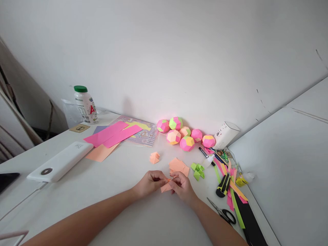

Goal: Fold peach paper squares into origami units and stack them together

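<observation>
Between my two hands is a small piece of orange paper (166, 187), partly folded and partly covered by my fingers. My left hand (151, 183) pinches its left side near the top. On the other side my right hand (182, 186) grips it with thumb and fingers. Just beyond my right hand lies a stack of orange paper pieces (178, 165). A folded orange paper unit (154, 158) rests farther back to the left. Several folded green paper units (197, 171) sit in a small heap to the right.
Several colourful paper balls (187, 143) line the wall. At right are scissors (222, 211), a cutter (223, 185), paper strips (238, 191), a glue bottle (245, 179) and a white cup (226, 135). Leftward are pink paper sheets (112, 134), a power bank (61, 162) and a bottle (86, 106).
</observation>
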The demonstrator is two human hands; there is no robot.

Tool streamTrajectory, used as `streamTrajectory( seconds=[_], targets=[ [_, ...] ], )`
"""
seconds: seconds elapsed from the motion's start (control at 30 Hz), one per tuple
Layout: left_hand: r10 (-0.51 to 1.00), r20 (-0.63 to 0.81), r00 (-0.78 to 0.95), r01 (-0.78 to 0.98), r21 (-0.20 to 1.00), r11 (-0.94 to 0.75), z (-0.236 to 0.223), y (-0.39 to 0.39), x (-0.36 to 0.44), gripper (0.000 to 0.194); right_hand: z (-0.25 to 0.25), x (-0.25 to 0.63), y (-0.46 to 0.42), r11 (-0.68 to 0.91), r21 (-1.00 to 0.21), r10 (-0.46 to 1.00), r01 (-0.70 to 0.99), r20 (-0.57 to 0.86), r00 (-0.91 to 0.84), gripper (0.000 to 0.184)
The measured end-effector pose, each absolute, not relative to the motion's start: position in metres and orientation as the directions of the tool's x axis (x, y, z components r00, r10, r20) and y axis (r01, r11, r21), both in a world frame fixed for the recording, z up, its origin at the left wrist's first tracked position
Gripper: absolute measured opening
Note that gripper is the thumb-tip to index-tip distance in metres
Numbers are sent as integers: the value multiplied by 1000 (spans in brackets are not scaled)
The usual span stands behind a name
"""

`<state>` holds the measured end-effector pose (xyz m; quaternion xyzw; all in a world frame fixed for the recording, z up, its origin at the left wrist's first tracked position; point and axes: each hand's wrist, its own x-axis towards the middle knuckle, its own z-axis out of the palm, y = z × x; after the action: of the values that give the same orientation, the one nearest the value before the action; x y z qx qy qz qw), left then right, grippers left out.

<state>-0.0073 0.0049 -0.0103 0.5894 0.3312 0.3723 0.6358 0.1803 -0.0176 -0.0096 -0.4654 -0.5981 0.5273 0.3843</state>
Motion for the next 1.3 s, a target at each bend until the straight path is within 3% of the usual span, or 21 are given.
streamTrajectory(
  seconds=[1.3],
  targets=[
    [849, -13, 528, -23, 999, 29, -6, 4, -10, 25, -6, 178, -20, 83, -978, 958, 193, 25, -284, 23]
  ],
)
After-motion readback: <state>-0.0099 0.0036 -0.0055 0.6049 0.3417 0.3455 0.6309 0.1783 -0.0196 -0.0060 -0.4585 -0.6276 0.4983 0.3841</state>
